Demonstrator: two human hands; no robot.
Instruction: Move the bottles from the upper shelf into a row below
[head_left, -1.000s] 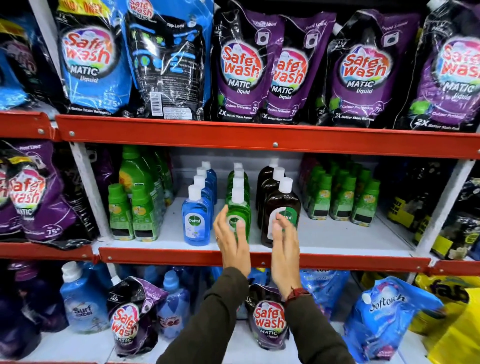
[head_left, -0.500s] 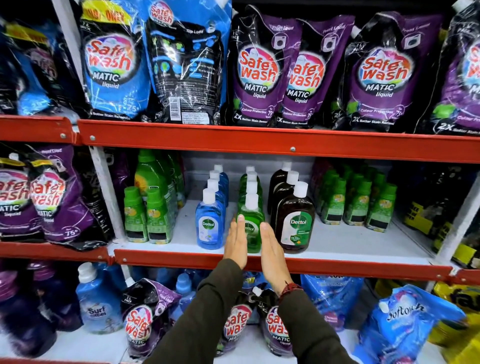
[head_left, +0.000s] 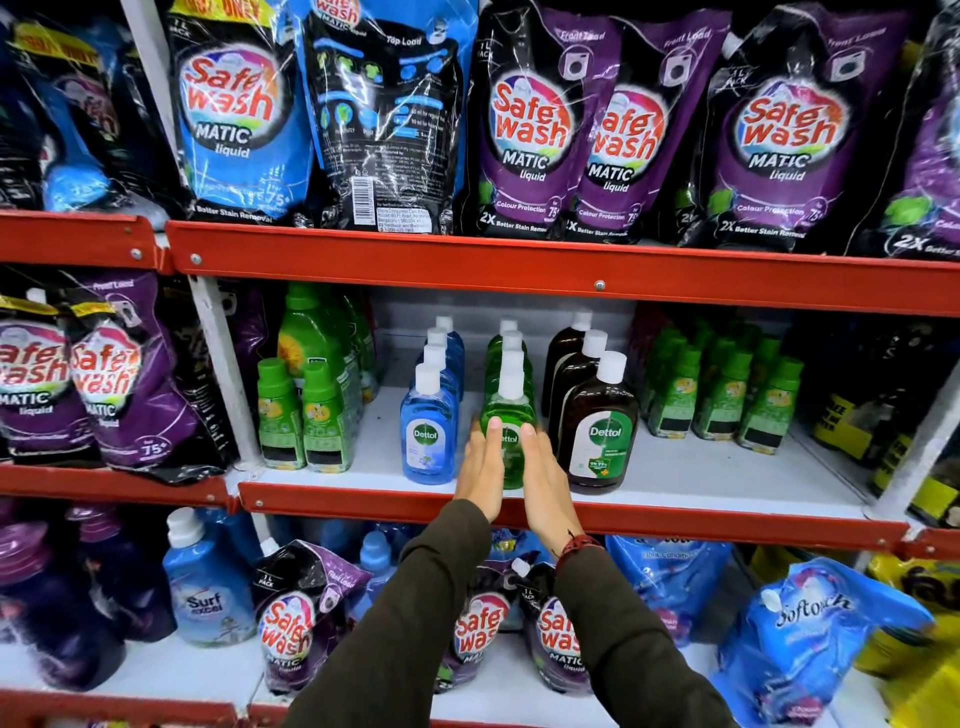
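Observation:
On the middle shelf (head_left: 727, 473), three rows of Dettol bottles run front to back: blue (head_left: 427, 431), green (head_left: 511, 405) and brown (head_left: 597, 431). My left hand (head_left: 483, 467) lies flat against the left side of the front green bottle. My right hand (head_left: 545, 478) lies flat against its right side, palm facing the other hand. All fingers are straight and none curl around the bottle. The bottle stands upright at the shelf's front edge, and its lower part is hidden between my hands.
Small green bottles stand left (head_left: 301, 415) and right (head_left: 722, 395) of the Dettol rows. Safewash pouches (head_left: 530, 130) fill the top shelf. Below are more pouches (head_left: 291, 618), a Surf excel bottle (head_left: 208, 592) and a blue Softouch pouch (head_left: 810, 623). Red rails (head_left: 519, 265) edge each shelf.
My hands closed in from wider apart, near the green and brown bottles, to both sides of the front green bottle. The brown bottle now shows its label uncovered.

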